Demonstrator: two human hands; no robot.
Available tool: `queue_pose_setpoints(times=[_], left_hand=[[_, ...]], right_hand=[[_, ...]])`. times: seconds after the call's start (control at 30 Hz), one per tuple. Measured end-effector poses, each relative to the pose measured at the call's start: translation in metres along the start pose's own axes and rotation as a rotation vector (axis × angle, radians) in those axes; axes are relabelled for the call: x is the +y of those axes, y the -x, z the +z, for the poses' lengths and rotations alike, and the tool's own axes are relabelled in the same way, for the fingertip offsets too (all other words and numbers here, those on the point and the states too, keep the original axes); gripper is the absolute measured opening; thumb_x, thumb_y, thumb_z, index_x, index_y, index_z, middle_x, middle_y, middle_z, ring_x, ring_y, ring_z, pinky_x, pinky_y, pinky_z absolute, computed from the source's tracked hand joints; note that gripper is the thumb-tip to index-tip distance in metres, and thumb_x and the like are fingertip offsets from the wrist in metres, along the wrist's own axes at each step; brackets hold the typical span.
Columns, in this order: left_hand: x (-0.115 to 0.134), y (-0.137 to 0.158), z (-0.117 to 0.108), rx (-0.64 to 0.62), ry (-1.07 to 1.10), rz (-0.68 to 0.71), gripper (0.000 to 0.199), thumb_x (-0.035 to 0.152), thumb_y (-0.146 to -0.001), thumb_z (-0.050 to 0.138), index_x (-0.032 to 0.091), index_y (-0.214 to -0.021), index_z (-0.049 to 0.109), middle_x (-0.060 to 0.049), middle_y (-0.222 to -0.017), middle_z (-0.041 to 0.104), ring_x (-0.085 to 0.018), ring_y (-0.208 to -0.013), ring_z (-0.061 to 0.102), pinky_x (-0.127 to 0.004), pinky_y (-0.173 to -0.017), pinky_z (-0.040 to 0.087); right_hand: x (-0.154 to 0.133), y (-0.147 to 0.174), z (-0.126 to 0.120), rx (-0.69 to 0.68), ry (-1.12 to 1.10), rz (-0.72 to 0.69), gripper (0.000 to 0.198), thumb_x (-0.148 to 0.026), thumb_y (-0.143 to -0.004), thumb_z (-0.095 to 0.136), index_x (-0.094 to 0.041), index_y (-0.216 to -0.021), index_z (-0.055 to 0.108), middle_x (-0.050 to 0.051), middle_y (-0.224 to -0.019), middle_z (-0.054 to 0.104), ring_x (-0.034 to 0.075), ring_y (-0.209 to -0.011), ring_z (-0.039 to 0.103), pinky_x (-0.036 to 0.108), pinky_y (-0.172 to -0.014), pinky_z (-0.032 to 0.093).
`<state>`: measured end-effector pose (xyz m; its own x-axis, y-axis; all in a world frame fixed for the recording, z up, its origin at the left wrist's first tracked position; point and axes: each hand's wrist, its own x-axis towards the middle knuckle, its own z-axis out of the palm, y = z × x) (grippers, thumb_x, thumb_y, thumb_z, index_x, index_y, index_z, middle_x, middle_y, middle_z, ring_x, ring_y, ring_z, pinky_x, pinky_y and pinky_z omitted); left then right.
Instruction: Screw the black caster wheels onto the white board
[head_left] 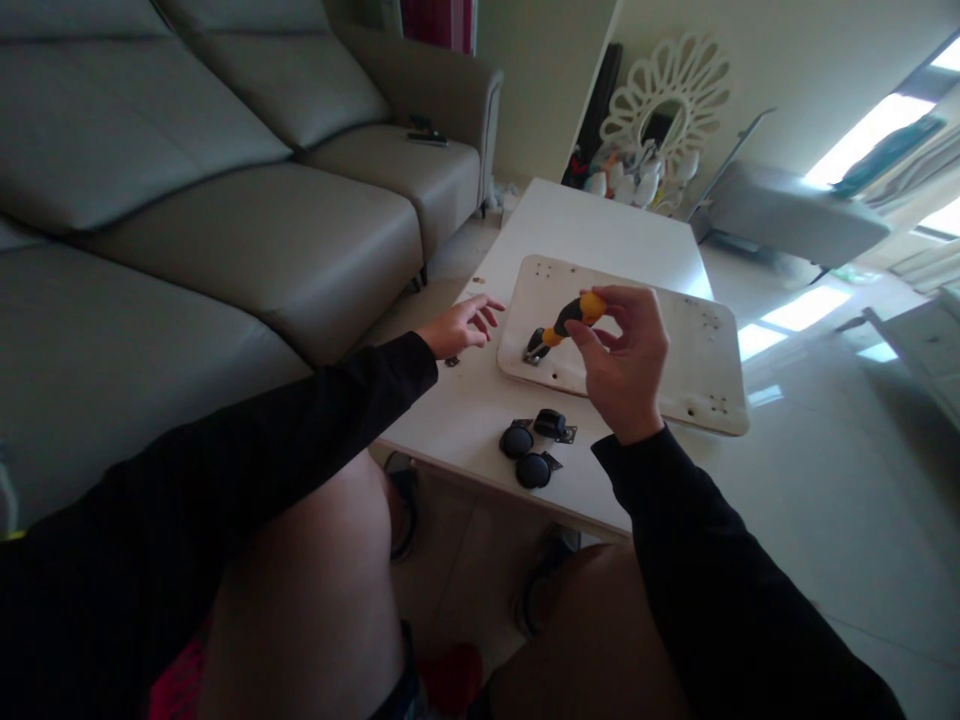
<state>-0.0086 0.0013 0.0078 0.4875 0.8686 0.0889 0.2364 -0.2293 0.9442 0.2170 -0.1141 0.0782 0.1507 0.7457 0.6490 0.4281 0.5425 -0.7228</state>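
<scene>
Screwdriver (574, 318) in right hand (628, 355), angled down at mounted caster (535, 343)

Right hand: fingers closed round yellow-black handle, near its upper end. Tip by caster's plate; exact contact too small to tell. Caster sits near left end of white board (690, 360), which lies flat on white table (450, 420). Left hand (466, 325): nothing held, fingers loosely spread, just beside board's left edge; touching table or not, can't tell. Three loose casters (533, 471) bunched on table, near side of board. Gray sofa (330, 230) to the left.

Grey sofa (315, 225) at left; petal-framed mirror (666, 118) by pale wall (540, 90); glossy sunlit floor (814, 440); blurred window (862, 138), probably curtained.
</scene>
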Motion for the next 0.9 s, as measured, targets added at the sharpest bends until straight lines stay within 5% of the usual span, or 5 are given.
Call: queue_pose_setpoints(times=[0.47,0.9], left_hand=[[0.0022,0.0013,-0.003,-0.071,-0.037,0.058,0.061,0.011,-0.071,0.068,0.012,-0.131,0.059,-0.01,-0.11,0.065,-0.019,-0.087,0.063,-0.037,-0.079,0.051],[0.0027,0.0004,-0.0018,-0.069,-0.056,0.079,0.058,0.011,-0.074,0.068,0.015,-0.131,0.06,-0.009,-0.112,0.066,-0.018,-0.086,0.064,-0.035,-0.078,0.052]], right_hand=[[0.0063,0.0002,-0.0009,-0.004,-0.009,-0.021,0.039,-0.015,-0.078,0.077,-0.031,-0.111,0.065,-0.002,-0.108,0.074,0.015,-0.101,0.072,0.026,-0.069,0.064],[0.0061,0.0011,-0.0004,-0.034,-0.008,-0.035,0.037,-0.017,-0.08,0.076,-0.031,-0.113,0.066,0.001,-0.113,0.074,0.017,-0.105,0.072,0.028,-0.072,0.066]])
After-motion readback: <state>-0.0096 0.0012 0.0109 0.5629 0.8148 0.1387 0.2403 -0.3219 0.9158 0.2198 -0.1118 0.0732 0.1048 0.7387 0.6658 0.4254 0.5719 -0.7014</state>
